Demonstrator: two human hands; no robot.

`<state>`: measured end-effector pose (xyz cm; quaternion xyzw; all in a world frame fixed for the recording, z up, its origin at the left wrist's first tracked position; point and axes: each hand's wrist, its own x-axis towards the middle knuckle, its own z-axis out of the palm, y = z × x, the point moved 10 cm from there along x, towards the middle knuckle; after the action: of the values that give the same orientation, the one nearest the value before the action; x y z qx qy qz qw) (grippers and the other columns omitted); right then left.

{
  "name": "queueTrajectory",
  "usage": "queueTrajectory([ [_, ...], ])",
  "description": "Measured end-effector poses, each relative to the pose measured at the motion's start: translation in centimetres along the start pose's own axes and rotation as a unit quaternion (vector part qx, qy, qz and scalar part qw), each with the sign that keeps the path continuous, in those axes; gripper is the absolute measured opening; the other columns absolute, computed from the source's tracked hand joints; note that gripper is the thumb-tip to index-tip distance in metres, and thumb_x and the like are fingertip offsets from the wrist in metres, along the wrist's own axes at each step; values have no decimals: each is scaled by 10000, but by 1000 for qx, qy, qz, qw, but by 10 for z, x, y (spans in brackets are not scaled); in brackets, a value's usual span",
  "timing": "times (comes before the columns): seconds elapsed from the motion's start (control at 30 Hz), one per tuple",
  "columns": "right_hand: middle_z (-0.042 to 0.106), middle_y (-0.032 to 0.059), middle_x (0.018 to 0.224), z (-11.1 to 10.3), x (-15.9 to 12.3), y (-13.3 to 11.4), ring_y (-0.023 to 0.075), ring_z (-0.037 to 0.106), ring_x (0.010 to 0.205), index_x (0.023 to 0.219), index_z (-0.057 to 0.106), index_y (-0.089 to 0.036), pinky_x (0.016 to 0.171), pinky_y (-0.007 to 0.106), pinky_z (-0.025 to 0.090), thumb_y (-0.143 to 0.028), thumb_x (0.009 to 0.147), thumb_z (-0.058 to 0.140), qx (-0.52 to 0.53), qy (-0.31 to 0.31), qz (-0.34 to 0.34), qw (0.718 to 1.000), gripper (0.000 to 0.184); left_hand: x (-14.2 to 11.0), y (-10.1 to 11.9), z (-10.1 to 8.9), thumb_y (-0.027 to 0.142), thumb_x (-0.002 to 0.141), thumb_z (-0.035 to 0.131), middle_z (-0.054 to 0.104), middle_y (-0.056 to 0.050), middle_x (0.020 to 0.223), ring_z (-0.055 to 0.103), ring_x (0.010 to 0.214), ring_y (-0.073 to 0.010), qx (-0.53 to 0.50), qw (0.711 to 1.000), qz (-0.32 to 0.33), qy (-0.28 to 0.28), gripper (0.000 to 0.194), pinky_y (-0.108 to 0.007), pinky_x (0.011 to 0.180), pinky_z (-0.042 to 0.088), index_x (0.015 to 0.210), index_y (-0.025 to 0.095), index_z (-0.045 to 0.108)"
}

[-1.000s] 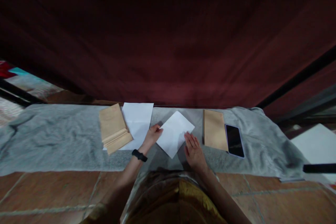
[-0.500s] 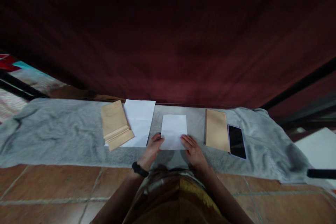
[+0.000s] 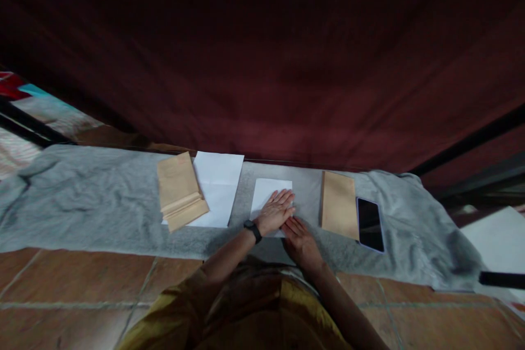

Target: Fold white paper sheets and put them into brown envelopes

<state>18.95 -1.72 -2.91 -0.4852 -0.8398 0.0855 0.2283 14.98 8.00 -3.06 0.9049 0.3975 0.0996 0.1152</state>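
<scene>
A small white sheet of paper (image 3: 262, 191), seemingly folded, lies on the grey cloth in front of me. My left hand (image 3: 275, 212) rests flat on its right half, fingers stretched out toward the upper right, a black watch on the wrist. Just below, my right hand (image 3: 300, 240) lies at the sheet's lower right corner, its fingers extended and close to the left hand's edge. Neither hand grips the paper. Part of the sheet is hidden under both hands.
To the left, several brown envelopes (image 3: 178, 186) overlap larger white sheets (image 3: 219, 186). On the right are a brown envelope stack (image 3: 339, 202) and a phone (image 3: 370, 224). The grey cloth (image 3: 102, 197) covers a low surface before a dark red curtain (image 3: 262, 93).
My left hand has moved from the sheet's left edge across to its right half and now lies flat there. My right hand has stayed near the lower right corner.
</scene>
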Motion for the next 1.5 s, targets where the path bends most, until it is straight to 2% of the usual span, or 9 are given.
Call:
queueTrajectory([
  [0.13, 597, 110, 1476, -2, 0, 1, 231, 535, 1383, 1450, 564, -184, 1196, 500, 421, -40, 842, 488, 5, -7, 4, 1000, 629, 23, -21, -2, 426, 1078, 309, 392, -80, 1639, 308, 1543, -204, 27, 999, -13, 19, 546, -434, 1274, 207, 1557, 188, 420],
  [0.27, 567, 115, 1508, -6, 0, 0, 225, 516, 1404, 1460, 551, -175, 1209, 493, 408, -53, 862, 496, 15, -7, 11, 1000, 612, 24, -45, -8, 416, 1077, 302, 365, -103, 1650, 281, 1554, -217, 46, 997, -46, 31, 571, -431, 1283, 191, 1573, 146, 389],
  [0.4, 564, 117, 1510, -8, 0, 1, 227, 504, 1415, 1464, 549, -183, 1216, 501, 398, -62, 868, 509, 37, -3, 16, 999, 609, 8, -63, -15, 434, 1078, 282, 335, -122, 1658, 255, 1562, -229, 61, 994, -80, 32, 604, -433, 1285, 206, 1582, 113, 367],
  [0.57, 555, 97, 1521, -5, -2, 11, 236, 488, 1428, 1472, 545, -209, 1218, 521, 396, -31, 806, 507, 70, 12, 45, 996, 690, -35, -78, -25, 440, 1076, 289, 346, -141, 1648, 278, 1555, -250, 66, 991, -104, 49, 613, -466, 1278, 237, 1592, 113, 347],
  [0.7, 572, 84, 1506, -3, -3, 18, 235, 494, 1424, 1449, 577, -216, 1218, 518, 402, -9, 806, 481, 80, 21, 62, 995, 682, -81, -73, -29, 426, 1072, 349, 346, -122, 1654, 286, 1552, -254, 56, 993, -85, 57, 575, -484, 1273, 250, 1585, 166, 366],
  [0.93, 600, 62, 1481, -5, -2, 16, 222, 527, 1400, 1455, 576, -243, 1227, 508, 389, -67, 905, 490, 96, 15, 41, 994, 584, -134, -33, -24, 490, 1035, 487, 422, -80, 1625, 318, 1539, -237, -12, 1000, 9, 8, 563, -512, 1272, 255, 1532, 228, 443],
  [1.17, 585, 58, 1495, -8, -5, 7, 220, 523, 1404, 1462, 567, -256, 1241, 536, 336, -110, 920, 487, 145, -52, 24, 988, 568, -134, -41, -27, 123, 974, 471, 470, -63, 1596, 378, 1509, -196, -33, 999, -8, 22, 515, -453, 1253, 329, 1477, 223, 518],
  [1.3, 554, 45, 1526, -10, 5, 11, 202, 481, 1441, 1512, 507, -263, 1239, 482, 350, -203, 1019, 421, 167, -72, 29, 983, 504, -133, -40, -25, 122, 952, 516, 434, -49, 1620, 354, 1523, -214, -30, 999, 0, 16, 544, -482, 1259, 314, 1479, 257, 522],
  [1.5, 494, 109, 1566, -1, 49, 41, 243, 439, 1472, 1486, 537, -173, 1248, 509, 307, -241, 1063, 353, 5, -38, 66, 997, 465, -133, -42, -26, 174, 977, 527, 449, -43, 1610, 379, 1510, -216, -43, 999, 8, 25, 480, -484, 1253, 328, 1446, 272, 563],
])
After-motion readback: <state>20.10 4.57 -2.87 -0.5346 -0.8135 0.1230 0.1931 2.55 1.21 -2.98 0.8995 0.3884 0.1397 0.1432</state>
